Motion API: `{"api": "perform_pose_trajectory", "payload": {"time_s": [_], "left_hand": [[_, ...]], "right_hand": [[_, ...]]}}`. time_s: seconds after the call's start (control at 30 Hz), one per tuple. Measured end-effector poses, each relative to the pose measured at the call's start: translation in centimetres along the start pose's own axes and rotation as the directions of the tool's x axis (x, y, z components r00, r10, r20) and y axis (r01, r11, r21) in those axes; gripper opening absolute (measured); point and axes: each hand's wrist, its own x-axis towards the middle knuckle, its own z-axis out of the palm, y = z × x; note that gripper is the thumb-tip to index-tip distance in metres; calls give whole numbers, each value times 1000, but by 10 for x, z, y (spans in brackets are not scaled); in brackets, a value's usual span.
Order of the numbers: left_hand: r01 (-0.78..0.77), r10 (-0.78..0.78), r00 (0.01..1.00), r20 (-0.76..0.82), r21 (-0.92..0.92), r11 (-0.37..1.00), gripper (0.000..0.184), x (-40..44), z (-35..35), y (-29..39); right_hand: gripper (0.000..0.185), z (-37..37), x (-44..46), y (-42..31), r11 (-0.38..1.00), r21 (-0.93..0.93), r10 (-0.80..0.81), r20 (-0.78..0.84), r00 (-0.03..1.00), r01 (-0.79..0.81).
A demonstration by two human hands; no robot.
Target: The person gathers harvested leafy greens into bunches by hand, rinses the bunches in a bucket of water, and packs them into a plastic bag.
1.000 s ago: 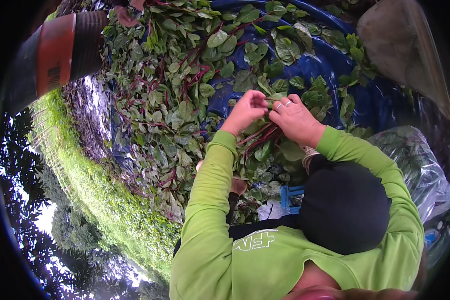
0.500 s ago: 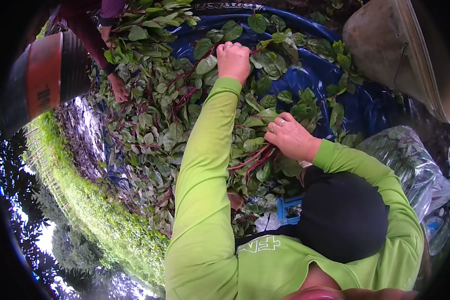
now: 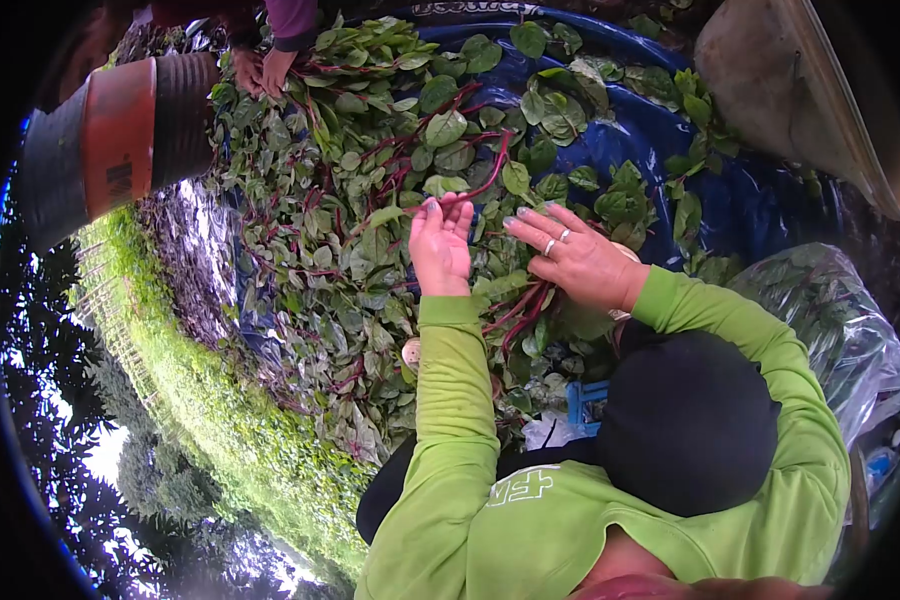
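Palm up over the leafy pile, my left hand (image 3: 441, 250) has its thumb and fingers closed on a red Malabar spinach stem (image 3: 494, 172) with leaves on it. My right hand (image 3: 582, 262), back upward and wearing rings, is just to the right with its fingers stretched toward that stem. Below it lies a gathered bunch of red stems (image 3: 526, 312); whether the right palm touches this bunch is hidden. A broad heap of Malabar spinach (image 3: 300, 260) spreads beyond and left of both hands, over a blue tarp (image 3: 610, 130).
Another person's hands (image 3: 262, 72) work at the upper left, beside a black and red bucket (image 3: 120, 135) on its side. At upper right leans a pale tub (image 3: 785, 90). A clear plastic bag of leaves (image 3: 820, 320) and a blue crate (image 3: 585, 405) are nearer me.
My left hand has come back toward me, turning palm up with a stem in it. My right hand's fingers have straightened above the bunch. The other person's hands have moved away from me.
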Motion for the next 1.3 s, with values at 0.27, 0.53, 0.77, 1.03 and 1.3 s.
{"api": "perform_pose_trajectory", "payload": {"time_s": [0.27, 0.53, 0.77, 1.03, 1.3], "left_hand": [[291, -303, 948, -93, -126, 948, 12, -24, -80, 2], [444, -445, 895, 25, 45, 895, 14, -31, -117, 7], [135, 388, 918, -80, 984, -115, 51, -34, -74, 32], [-513, 397, 610, 686, 723, -462, 28, 155, -6, 32], [-558, 454, 645, 615, 785, -270, 20, 109, 11, 37]], "right_hand": [[9, 6, 6, 8, 990, 17, 142, 70, 987, -143], [14, 16, 12, 10, 986, 108, 89, 283, 955, -124], [27, 26, 9, 1, 985, 158, -112, 294, 949, 68], [18, 22, 5, 3, 996, 89, -58, 331, 942, 30], [10, 14, 7, 5, 999, 31, 36, 245, 969, -44]]}}
